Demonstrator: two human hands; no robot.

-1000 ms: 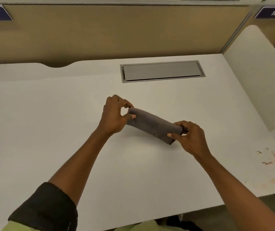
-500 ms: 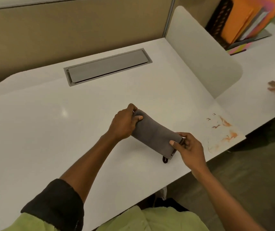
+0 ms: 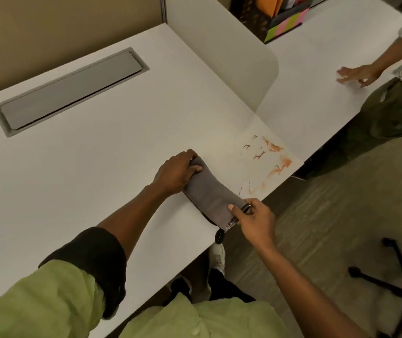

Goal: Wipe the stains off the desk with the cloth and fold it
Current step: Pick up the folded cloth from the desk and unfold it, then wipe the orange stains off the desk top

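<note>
Head view, looking down on a white counter (image 3: pixel 78 167). Item: grey cloth (image 3: pixel 211 195), folded to a narrow band, lying on the counter at its near edge, one end far-left, the other near-right. Left hand (image 3: pixel 178 173): grip closed on the cloth's far-left end, thumb on top. Right hand (image 3: pixel 253 219): grip pinching the near-right end, thumb pressed on the upper face. Small dark loop (image 3: pixel 219 236) hangs from the cloth past the counter edge. Orange-brown stains (image 3: pixel 270 159): on the counter just right of the cloth, by the near right corner. Grey hatch cover (image 3: pixel 70 90): recessed at far left. White divider (image 3: pixel 226 57): upright at right. Beyond it, another person's hand (image 3: pixel 357 74) flat on the neighbouring surface.
</note>
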